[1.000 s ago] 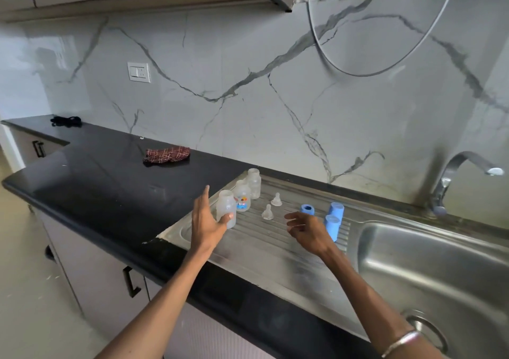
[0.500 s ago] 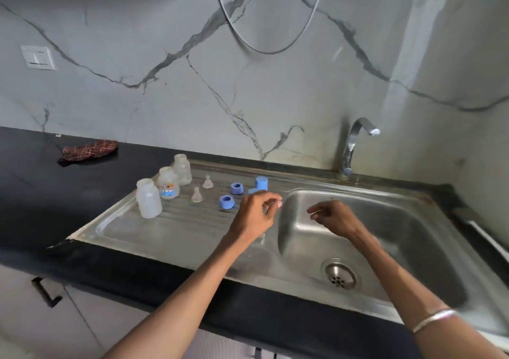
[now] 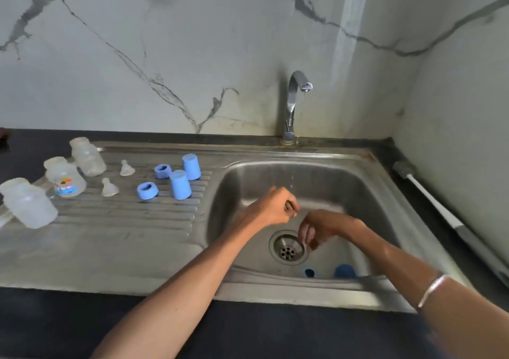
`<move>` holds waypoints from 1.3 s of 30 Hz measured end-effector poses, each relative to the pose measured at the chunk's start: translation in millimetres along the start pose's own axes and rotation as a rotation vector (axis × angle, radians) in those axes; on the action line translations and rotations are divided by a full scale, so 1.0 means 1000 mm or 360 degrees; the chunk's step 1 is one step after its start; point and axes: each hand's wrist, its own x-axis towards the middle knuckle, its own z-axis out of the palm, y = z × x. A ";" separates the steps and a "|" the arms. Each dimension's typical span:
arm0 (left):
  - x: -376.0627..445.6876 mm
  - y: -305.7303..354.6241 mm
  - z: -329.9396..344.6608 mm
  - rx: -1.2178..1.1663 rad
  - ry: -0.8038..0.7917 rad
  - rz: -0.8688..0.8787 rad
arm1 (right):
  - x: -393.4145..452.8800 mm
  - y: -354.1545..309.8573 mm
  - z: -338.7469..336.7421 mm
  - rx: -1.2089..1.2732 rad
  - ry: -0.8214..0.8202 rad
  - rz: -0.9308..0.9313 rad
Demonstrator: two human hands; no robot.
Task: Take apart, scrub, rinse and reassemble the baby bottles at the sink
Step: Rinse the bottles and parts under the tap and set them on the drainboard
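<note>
Fingers of the left hand (image 3: 271,207) curl as if pinching something small, though I cannot tell what; the right hand (image 3: 316,227) hangs loose over the steel sink basin (image 3: 358,182), holding nothing visible. Rinsing looks like the current step; next, water from the chrome tap (image 3: 296,102). On the draining board: three clear plastic bottles (image 3: 88,157), two silicone teats (image 3: 126,168), two blue rings (image 3: 147,191), two blue caps (image 3: 180,185).

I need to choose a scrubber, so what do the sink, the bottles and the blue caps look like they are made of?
Sink: brushed stainless steel, judging by its grey metallic sheen and reflections. Bottles: cloudy translucent plastic, probably, since light passes through. Blue caps: opaque matte plastic, it seems.
</note>
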 end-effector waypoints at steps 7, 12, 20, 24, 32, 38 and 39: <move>0.021 -0.005 0.020 0.0109 -0.0273 -0.0073 | 0.033 0.004 0.021 -0.0347 -0.0257 0.0079; 0.020 -0.030 0.017 0.0089 -0.0312 -0.0189 | 0.036 -0.009 0.039 -0.0553 -0.0461 0.0060; 0.019 -0.043 0.012 0.0080 -0.0313 -0.0310 | 0.040 -0.012 0.051 -0.0512 -0.0534 0.0267; 0.021 -0.041 0.011 0.0053 -0.0215 -0.0313 | 0.036 -0.009 0.033 -0.0185 -0.0234 0.0236; 0.039 -0.046 0.006 -0.0175 0.0154 -0.0478 | 0.042 0.012 -0.020 0.0673 0.0619 0.0152; 0.064 -0.039 0.011 -0.0455 0.0255 -0.0515 | 0.055 0.013 -0.041 0.1159 0.1002 0.0139; 0.069 -0.037 0.013 -0.0578 0.0287 -0.0536 | 0.058 0.013 -0.043 0.1229 0.1058 0.0135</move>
